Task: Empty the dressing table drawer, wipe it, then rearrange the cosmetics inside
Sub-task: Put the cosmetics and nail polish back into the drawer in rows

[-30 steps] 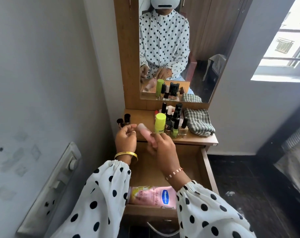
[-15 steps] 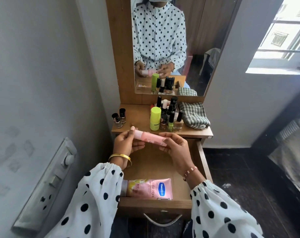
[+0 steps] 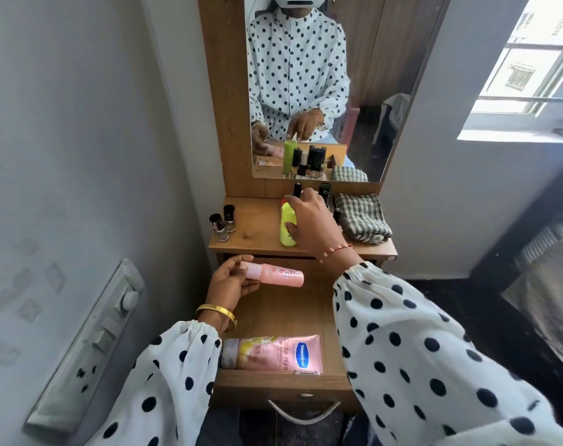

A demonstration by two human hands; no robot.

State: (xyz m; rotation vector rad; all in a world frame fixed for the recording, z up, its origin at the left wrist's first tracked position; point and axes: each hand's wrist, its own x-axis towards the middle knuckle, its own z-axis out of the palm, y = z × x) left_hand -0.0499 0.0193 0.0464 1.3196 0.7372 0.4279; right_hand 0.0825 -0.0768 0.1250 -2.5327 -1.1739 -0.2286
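Gripping a pink tube [image 3: 275,274] by its left end, the left hand [image 3: 229,282] holds it level above the open drawer [image 3: 283,381]. The right hand [image 3: 310,222] curls round a yellow-green bottle [image 3: 286,227] standing mid-bench [image 3: 251,235]. A pink lotion tube [image 3: 273,354] lies along the drawer's front edge; a checked cloth [image 3: 362,217] sits at the bench's right edge.

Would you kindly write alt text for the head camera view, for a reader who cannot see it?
A person's left hand holds a small pink bottle over an open wooden drawer, while the right hand grips a lime-green bottle on the dressing table top. A pink Vaseline tube lies in the drawer.
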